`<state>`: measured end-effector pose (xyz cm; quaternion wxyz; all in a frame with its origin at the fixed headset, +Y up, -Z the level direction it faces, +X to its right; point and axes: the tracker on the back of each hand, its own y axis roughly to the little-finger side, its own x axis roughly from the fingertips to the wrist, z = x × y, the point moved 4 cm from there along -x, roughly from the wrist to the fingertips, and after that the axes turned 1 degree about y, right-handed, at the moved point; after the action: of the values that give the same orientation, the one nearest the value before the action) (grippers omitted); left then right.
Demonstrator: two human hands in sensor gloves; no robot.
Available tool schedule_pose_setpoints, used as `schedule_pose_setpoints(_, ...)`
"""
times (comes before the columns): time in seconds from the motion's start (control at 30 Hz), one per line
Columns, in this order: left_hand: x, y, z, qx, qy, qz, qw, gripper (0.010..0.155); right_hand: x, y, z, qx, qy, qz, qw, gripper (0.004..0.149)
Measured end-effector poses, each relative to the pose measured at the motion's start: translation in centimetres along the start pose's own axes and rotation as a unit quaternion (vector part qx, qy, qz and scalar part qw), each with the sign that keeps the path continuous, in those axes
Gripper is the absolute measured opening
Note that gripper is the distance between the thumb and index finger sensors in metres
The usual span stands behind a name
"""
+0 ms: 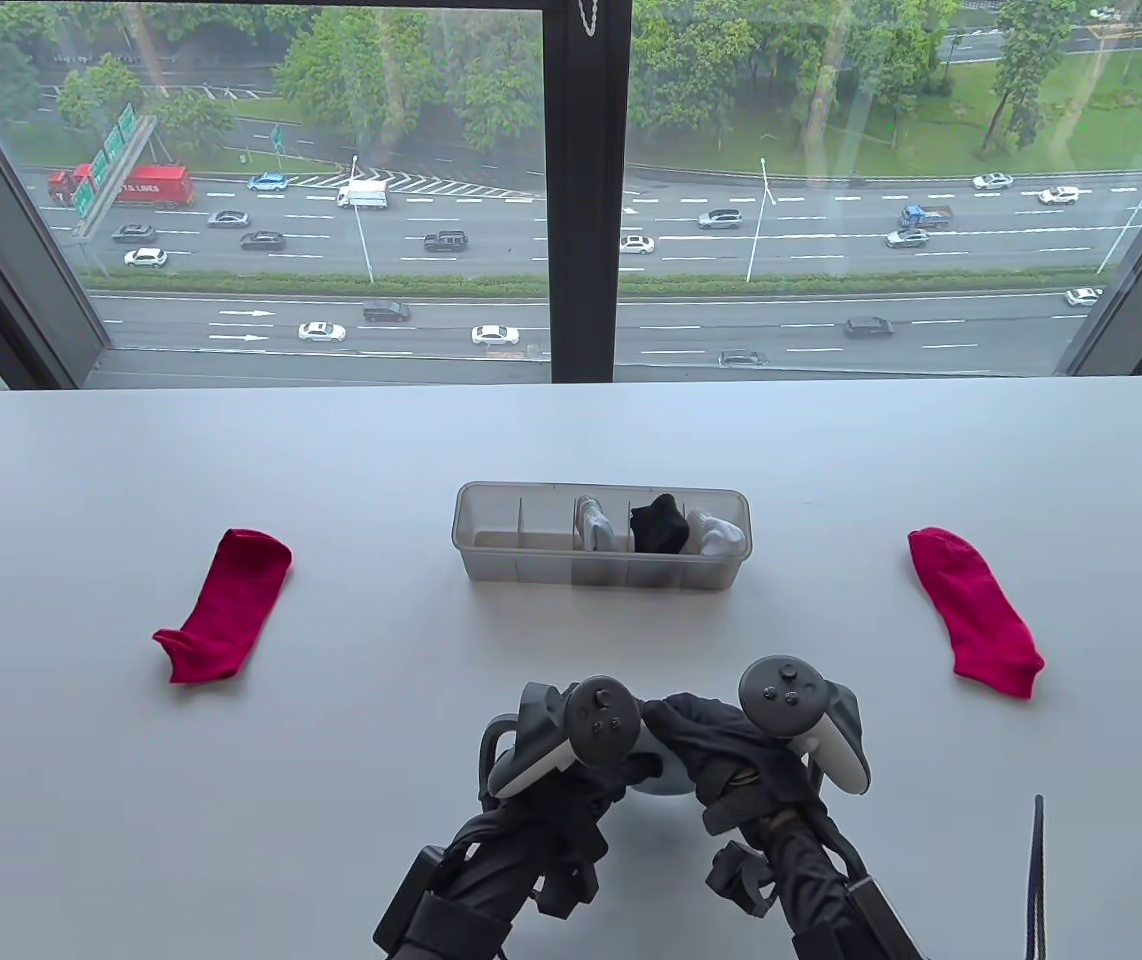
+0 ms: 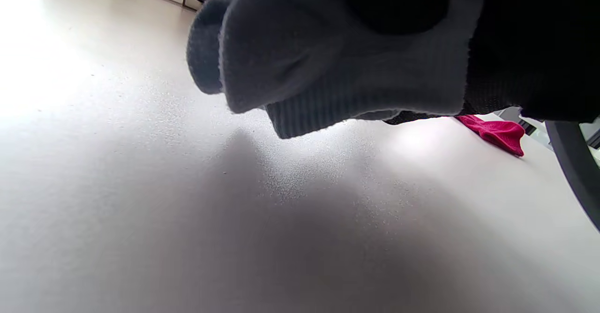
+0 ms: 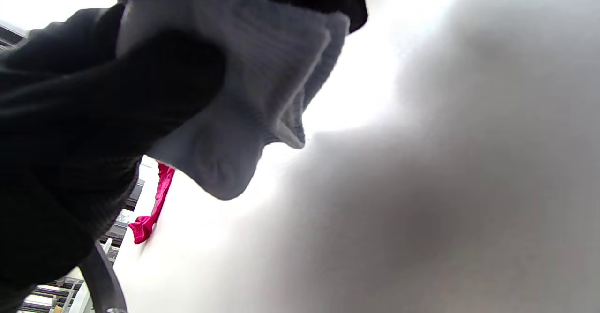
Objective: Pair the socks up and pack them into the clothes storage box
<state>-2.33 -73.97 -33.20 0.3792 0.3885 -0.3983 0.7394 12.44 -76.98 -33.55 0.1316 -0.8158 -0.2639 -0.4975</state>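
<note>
Hands (image 1: 681, 745) both pinched tight on the grey socks (image 2: 337, 69) just above the table, so roll snug, then drop into an empty slot of the box (image 1: 491, 560).

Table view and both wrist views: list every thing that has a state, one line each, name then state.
Storage box: open-topped, three right-hand compartments filled, the left ones empty.
Grey sock bundle: gripped by both hands, lifted off the table.
Left red sock: flat on the table, unpaired.
Right red sock: flat on the table, unpaired.
Left hand: fingers curled on the bundle.
Right hand: fingers curled on the bundle.
</note>
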Motion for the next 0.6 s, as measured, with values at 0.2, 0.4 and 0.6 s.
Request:
schedule_pose_setpoints(0.2,-0.7,0.5,0.6,-0.002,0.028,-0.007,1.0,0.053,0.6,-0.4,0.8,-0.006,0.059,0.032,0.998,0.048)
schedule_pose_setpoints(0.4,-0.1,0.0,-0.7,-0.004,-0.064,-0.004,0.998,0.068,0.7,-0.3,1.1,0.012,0.079,0.023,0.997,0.048)
schedule_pose_setpoints(0.6,-0.7,0.3,0.3,-0.034,-0.007,-0.008,0.999,0.054,0.8,-1.0,0.8,0.015,0.062,0.048,0.997,0.065)
